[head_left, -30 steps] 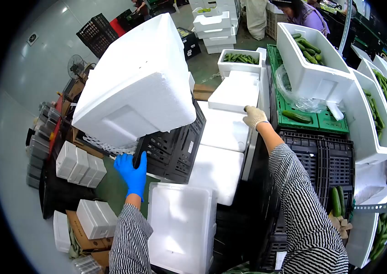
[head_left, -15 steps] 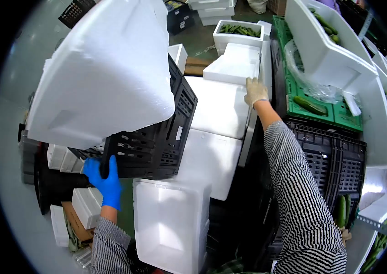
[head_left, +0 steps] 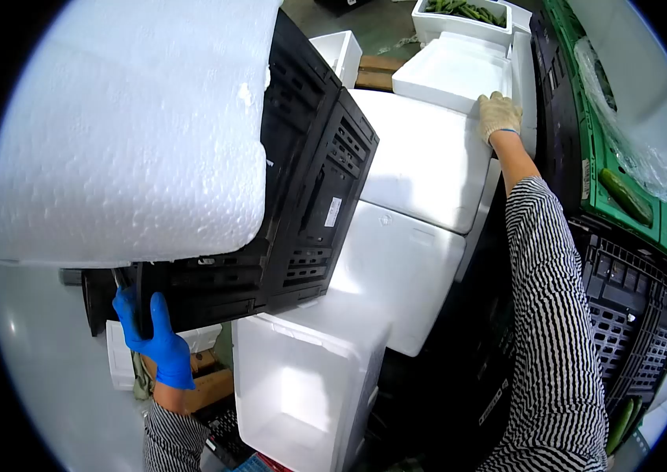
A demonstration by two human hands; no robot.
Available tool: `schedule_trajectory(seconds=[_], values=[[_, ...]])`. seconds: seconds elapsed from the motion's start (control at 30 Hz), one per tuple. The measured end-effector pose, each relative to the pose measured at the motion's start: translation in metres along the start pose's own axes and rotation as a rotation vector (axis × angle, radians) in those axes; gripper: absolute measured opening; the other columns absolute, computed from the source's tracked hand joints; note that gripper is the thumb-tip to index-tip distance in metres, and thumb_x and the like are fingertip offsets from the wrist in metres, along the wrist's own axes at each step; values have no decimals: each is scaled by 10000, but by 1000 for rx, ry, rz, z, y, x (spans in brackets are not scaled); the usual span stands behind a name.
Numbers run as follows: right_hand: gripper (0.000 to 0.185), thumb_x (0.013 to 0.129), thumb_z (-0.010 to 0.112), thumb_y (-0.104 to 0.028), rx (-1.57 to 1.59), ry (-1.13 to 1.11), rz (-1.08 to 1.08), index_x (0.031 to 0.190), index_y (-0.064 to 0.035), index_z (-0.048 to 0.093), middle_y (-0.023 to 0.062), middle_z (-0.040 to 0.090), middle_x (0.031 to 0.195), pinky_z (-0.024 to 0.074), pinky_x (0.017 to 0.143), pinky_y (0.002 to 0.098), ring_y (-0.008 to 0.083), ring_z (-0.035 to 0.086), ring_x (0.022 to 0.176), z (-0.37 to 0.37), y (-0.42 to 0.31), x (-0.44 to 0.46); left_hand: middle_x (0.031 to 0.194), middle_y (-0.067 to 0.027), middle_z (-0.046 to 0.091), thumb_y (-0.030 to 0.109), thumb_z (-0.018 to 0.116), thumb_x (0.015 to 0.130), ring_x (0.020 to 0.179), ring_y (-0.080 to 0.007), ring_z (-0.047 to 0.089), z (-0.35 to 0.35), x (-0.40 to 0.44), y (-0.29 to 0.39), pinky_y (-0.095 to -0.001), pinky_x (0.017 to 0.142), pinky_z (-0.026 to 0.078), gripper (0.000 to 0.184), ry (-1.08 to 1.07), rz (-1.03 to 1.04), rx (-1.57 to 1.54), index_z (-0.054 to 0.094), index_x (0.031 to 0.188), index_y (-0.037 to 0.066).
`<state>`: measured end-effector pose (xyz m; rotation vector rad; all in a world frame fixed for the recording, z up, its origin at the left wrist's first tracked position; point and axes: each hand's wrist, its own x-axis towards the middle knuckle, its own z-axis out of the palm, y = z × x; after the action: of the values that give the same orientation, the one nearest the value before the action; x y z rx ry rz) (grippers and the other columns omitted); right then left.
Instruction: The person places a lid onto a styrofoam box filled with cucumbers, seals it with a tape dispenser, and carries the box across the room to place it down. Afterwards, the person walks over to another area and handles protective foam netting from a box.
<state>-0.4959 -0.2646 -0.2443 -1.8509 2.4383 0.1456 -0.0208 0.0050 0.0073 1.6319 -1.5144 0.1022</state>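
My left hand [head_left: 154, 334], in a blue glove, grips the lower edge of a black plastic crate [head_left: 314, 212] that stands tilted at the left. A big white foam box [head_left: 137, 141] leans over that crate and hides much of it. My right hand [head_left: 499, 116], in a beige glove, rests at the edge of a closed white foam box [head_left: 428, 153], its fingers slightly bent and touching the shallow white foam tray [head_left: 455, 71]. Nothing shows within the right hand. Below the crate an open white foam box [head_left: 286, 385] faces me.
Green crates [head_left: 624, 169] with a cucumber [head_left: 624, 197] and clear plastic film [head_left: 624, 126] stand at the right, above black crates [head_left: 624, 315]. A foam box of green vegetables [head_left: 463, 14] sits at the back. Cardboard [head_left: 209, 389] lies at lower left.
The view has shifted, and the foam box with the black crate looms larger at the left. My left hand keeps its hold on the crate; my right hand stays by the foam boxes.
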Motion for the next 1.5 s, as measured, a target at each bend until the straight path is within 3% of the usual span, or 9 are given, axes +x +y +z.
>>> schedule_trajectory(seconds=[0.17, 0.43, 0.63, 0.8, 0.9, 1.17, 1.23, 1.33, 1.5], values=[[299, 852, 589, -127, 51, -46, 10, 1150, -111, 608, 98, 633, 1143, 450, 952, 429, 275, 589, 1115, 9, 2, 8, 1201, -91, 576, -13, 613, 875, 1079, -178, 536, -11, -1, -29, -294, 972, 409, 395, -12, 68, 15, 537, 1263, -14], [273, 858, 619, -175, 211, 161, -155, 1121, -104, 590, 98, 687, 984, 445, 886, 444, 267, 628, 1024, -10, -2, -30, 967, -78, 530, -2, 689, 795, 907, -215, 501, 5, 2, -2, -331, 847, 402, 149, 17, 96, -3, 588, 905, 2], [371, 868, 612, -220, 451, 495, -198, 1226, -128, 574, 106, 669, 1049, 440, 854, 458, 266, 621, 995, -80, -18, -52, 902, -102, 531, 98, 772, 758, 947, -301, 462, 5, 8, -3, -423, 869, 373, 229, 15, 267, 180, 566, 814, 14], [404, 946, 501, -226, 1098, 631, -96, 1281, -1, 514, 254, 623, 1119, 438, 933, 411, 400, 588, 1068, -145, -13, -86, 883, -136, 542, 193, 816, 718, 1019, -359, 467, 4, 11, 5, -487, 891, 363, 331, 41, 355, 254, 552, 752, -4], [485, 980, 459, -295, 1281, 697, 39, 1298, 71, 475, 282, 570, 1214, 418, 971, 391, 377, 562, 1118, -181, 0, -120, 809, -119, 548, 213, 816, 701, 976, -362, 481, 3, 13, 12, -476, 877, 366, 337, 53, 367, 263, 552, 694, 4], [519, 995, 410, -319, 1709, 675, 218, 1309, 93, 439, 230, 553, 1236, 405, 988, 359, 295, 527, 1145, -277, 27, -355, 801, -105, 533, 270, 802, 709, 918, -328, 487, 4, 15, 12, -451, 853, 353, 345, 146, 432, 172, 581, 749, 8], [501, 999, 412, -306, 722, 999, 67, 1318, 79, 426, 204, 562, 1219, 432, 969, 353, 296, 546, 1120, -232, 62, -413, 765, -93, 524, 291, 792, 705, 872, -319, 496, 6, 19, 6, -449, 823, 359, 336, 188, 475, 177, 577, 733, 35], [418, 1013, 379, -276, 1736, 833, 170, 1299, 21, 451, 144, 570, 1187, 487, 908, 344, 243, 580, 1057, -245, 84, -534, 761, -101, 533, 327, 765, 725, 859, -328, 507, 5, 16, 7, -472, 811, 370, 330, 164, 444, 148, 583, 740, 52], [391, 1006, 376, -347, 2157, 745, 273, 1225, -55, 515, 73, 601, 1124, 540, 814, 332, 194, 608, 1009, -272, 116, -740, 1021, -229, 624, 398, 701, 803, 1021, -410, 546, -34, -4, 27, -497, 901, 419, 485, -47, 357, 227, 620, 1017, -29]])
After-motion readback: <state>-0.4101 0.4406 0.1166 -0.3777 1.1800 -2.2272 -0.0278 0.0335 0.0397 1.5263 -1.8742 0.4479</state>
